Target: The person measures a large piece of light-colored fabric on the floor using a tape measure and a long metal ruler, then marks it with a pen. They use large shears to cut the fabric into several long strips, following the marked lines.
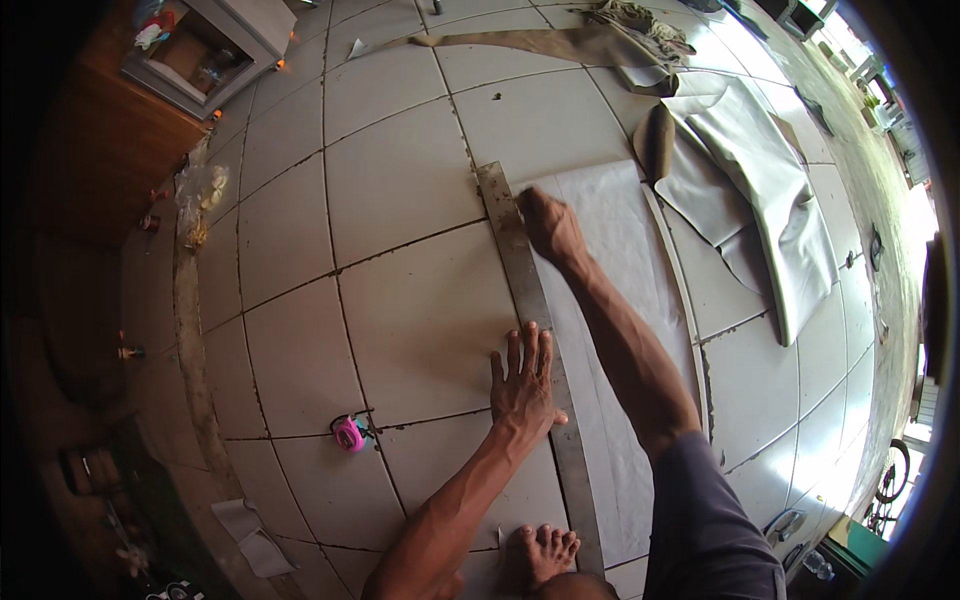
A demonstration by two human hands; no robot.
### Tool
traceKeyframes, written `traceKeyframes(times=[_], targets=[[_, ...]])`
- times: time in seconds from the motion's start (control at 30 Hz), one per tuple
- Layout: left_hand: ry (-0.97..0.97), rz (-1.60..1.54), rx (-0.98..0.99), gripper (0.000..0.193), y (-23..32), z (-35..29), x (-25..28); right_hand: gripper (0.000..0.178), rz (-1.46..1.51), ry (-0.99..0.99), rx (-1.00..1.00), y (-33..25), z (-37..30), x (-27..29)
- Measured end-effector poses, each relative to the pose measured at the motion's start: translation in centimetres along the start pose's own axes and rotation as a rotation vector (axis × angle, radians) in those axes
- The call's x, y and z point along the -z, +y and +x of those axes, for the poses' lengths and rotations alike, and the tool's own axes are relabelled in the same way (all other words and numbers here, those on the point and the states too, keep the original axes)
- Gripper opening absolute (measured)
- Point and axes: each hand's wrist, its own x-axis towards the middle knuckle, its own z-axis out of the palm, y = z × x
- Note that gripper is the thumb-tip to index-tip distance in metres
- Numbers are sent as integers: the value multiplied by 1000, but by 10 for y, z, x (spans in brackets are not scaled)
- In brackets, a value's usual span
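Observation:
A long flat grey straightedge (513,245) lies over the left edge of a pale white sheet (610,300) spread on the floor. My left hand (522,388) rests on the lower part of the straightedge, its fingers stretched out and partly reaching over the tiles. Farther up, my right hand (550,225) is closed beside the straightedge's right edge, over the sheet's far left corner. Whatever its fingers hold, if anything, is hidden. My bare foot (548,553) is at the near end, beside the straightedge.
Silver-grey folded material (745,170) lies to the right, and a brown strip (530,42) runs across the far floor. A pink tape measure (350,433) sits on the tiles at left. Beyond it are a plastic bag (192,205) and a grey-framed cabinet (205,60).

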Motion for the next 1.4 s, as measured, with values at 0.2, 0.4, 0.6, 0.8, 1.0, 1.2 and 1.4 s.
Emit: traceKeyframes(times=[0.2, 0.4, 0.6, 0.8, 1.0, 1.2, 1.4], targets=[[46, -71, -3, 137, -7, 7, -4, 12, -96, -79, -68, -74, -201, 71], [16, -54, 10, 137, -5, 10, -4, 13, -9, -151, -166, -128, -284, 121], [3, -24, 39, 143, 0, 7, 1, 16, -9, -80, -124, -57, -161, 59], [-58, 37, 70, 143, 5, 8, 5, 16, 81, -1, -179, -74, -190, 64], [-12, 40, 56, 141, 3, 10, -2, 16, -59, -228, -438, -175, -400, 154], [-26, 59, 83, 141, 12, 10, 2, 12, -32, -221, -527, -207, -465, 184], [-13, 108, 117, 141, 19, 10, 2, 19, -32, -57, -295, -127, -339, 113]])
